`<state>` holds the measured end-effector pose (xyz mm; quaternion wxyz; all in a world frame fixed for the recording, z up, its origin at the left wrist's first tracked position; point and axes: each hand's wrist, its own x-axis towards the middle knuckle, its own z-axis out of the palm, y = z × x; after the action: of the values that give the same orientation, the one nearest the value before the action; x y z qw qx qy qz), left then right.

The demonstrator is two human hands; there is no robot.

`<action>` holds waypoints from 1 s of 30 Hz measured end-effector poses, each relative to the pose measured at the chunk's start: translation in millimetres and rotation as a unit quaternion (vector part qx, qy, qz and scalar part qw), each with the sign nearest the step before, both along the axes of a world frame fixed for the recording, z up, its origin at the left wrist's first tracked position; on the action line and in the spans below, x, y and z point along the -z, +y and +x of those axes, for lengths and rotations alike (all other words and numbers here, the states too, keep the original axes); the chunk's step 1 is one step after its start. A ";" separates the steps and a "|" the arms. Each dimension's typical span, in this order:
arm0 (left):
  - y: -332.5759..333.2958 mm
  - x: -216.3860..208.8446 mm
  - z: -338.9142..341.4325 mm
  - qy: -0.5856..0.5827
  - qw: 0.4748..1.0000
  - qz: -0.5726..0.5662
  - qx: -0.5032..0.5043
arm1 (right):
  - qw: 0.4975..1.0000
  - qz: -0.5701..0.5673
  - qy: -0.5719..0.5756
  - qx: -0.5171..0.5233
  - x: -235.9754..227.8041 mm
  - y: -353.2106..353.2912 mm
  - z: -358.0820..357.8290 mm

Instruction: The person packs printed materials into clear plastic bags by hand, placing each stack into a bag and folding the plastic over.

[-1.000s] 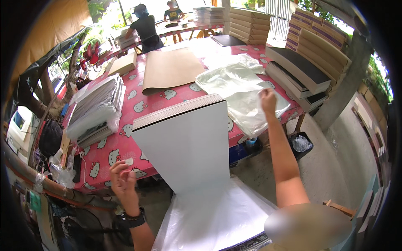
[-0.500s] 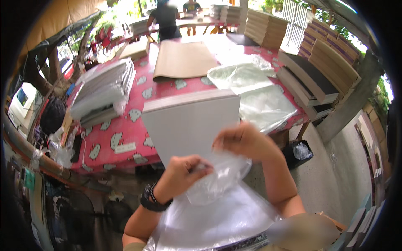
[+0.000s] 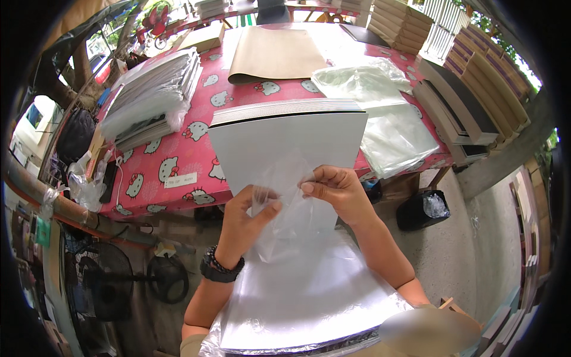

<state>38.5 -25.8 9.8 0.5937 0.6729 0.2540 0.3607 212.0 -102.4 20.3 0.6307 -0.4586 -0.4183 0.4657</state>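
Observation:
A clear plastic bag (image 3: 284,229) hangs between my two hands, crumpled and see-through. My left hand (image 3: 241,223), with a dark band and beads on the wrist, pinches one side of it between thumb and fingers. My right hand (image 3: 338,191) pinches the opposite edge with thumb and forefinger. Behind the bag, a thick stack of white sheets (image 3: 285,140) stands tilted against the table's near edge, its layered top edge showing. Closer to me lies a plastic-wrapped white stack (image 3: 309,306), seemingly on my lap.
On the pink patterned table (image 3: 196,149) are wrapped flat packs (image 3: 157,89) at left, a curled brown sheet (image 3: 276,53) at the back and clear plastic bags (image 3: 392,128) at right. Stacked boards (image 3: 458,107) stand farther right. A black bin (image 3: 422,211) and a fan (image 3: 107,279) are below.
My right hand has come down to the plastic and now pinches it. My left hand has risen slightly, and the bag is spread between both hands. The view has tilted downward.

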 end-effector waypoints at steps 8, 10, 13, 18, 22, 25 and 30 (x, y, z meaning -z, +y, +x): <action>20.9 -11.9 18.7 0.041 0.979 -0.159 0.118 | 0.988 0.003 -0.137 0.068 5.7 -1.1 -8.6; 21.0 -6.4 15.9 0.050 0.990 -0.095 0.088 | 0.988 -0.008 -0.129 0.085 5.8 -1.4 -11.7; 7.0 0.1 19.5 -0.036 0.991 -0.122 0.045 | 0.976 0.001 -0.195 0.095 9.3 -2.3 -19.7; -12.8 -14.8 10.4 -0.254 0.874 -0.395 0.126 | 0.975 0.071 -0.198 0.064 11.9 0.0 -10.1; 48.4 55.7 -45.5 -0.368 0.791 -0.313 0.375 | 0.899 0.158 0.395 -0.107 -3.7 -9.3 3.5; 48.4 36.6 -52.0 -0.214 0.951 -0.165 0.150 | 0.928 0.222 0.261 -0.149 -14.6 -15.6 25.2; -11.8 -38.4 -8.2 0.015 0.962 0.268 0.047 | 0.932 0.161 -0.312 0.090 -37.1 -5.7 -36.8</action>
<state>30.3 -37.5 48.3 0.4042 0.8241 0.1248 0.3767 175.2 -108.2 57.5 0.5728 -0.5086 -0.6207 0.1670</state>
